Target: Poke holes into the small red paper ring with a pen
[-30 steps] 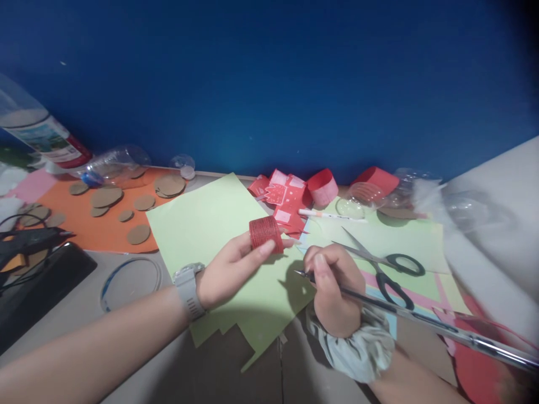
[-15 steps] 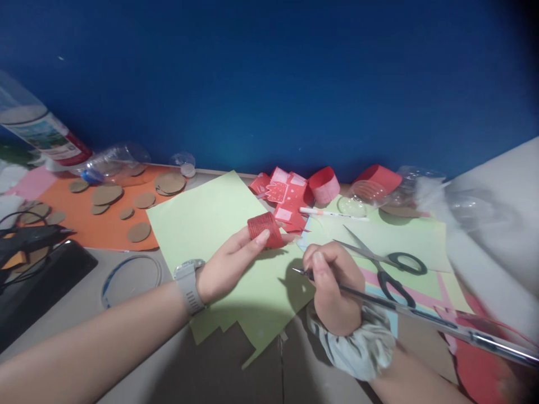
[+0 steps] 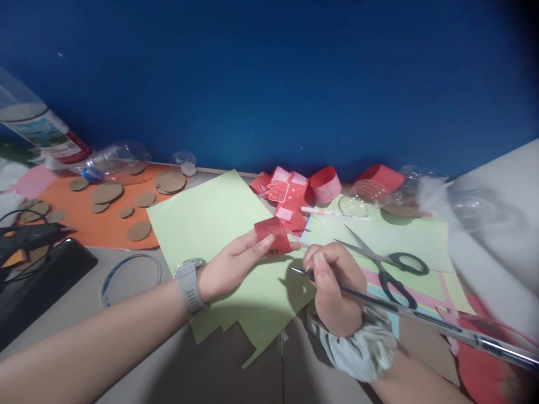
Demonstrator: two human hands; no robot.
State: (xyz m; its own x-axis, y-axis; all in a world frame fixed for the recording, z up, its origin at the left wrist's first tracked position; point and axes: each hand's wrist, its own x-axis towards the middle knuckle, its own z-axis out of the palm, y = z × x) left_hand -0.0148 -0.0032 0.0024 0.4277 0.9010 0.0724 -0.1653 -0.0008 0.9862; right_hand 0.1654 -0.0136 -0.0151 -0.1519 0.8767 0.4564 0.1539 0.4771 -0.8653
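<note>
Between the thumb and fingers of my left hand (image 3: 225,269) is a small red cylinder (image 3: 267,227) with rows of dark print-like lines round it. A small dark mark shows near its lower edge; the far side is hidden. My right hand (image 3: 337,294) grips a ballpoint pen (image 3: 389,306) with a clear barrel. The pen's tip points left, a short way below and apart from the cylinder. Both hands are over a light green paper sheet (image 3: 202,221), whose near edge is cut in steps. Scissors (image 3: 379,261) with black handles lie spread beside my right hand.
On the left, cardboard discs (image 3: 107,193) lie on orange paper (image 3: 96,230), near a glue gun (image 3: 37,235) and a large bottle (image 3: 46,132). Red paper pieces (image 3: 298,193), a white marker (image 3: 332,213) and clear plastic parts (image 3: 370,191) line the blue wall (image 3: 269,84).
The red cylinder has turned in my left hand and shifted slightly right and nearer to me, bringing the dark mark into view. My right hand and the pen have barely moved.
</note>
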